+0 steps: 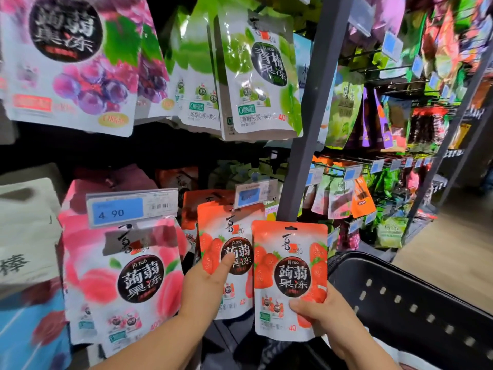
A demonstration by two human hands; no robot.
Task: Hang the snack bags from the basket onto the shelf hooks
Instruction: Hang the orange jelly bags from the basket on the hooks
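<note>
Shelf post grey; hung above: grape bags, green-plum bags; below: peach bags, strawberry bags.

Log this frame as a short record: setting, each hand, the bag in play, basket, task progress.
setting: shop shelf, snack bags hanging on hooks
left hand: holds the hung strawberry bag, thumb on its front
right hand: grips the loose strawberry bag at its lower right corner
loose bag: upright, overlapping the hung bag's right edge, not yet on a hook
basket: black, lower right, contents not visible
neighbour: peach bag hanging to the left
progress: matching bag held at its row, hanging still to do
</note>
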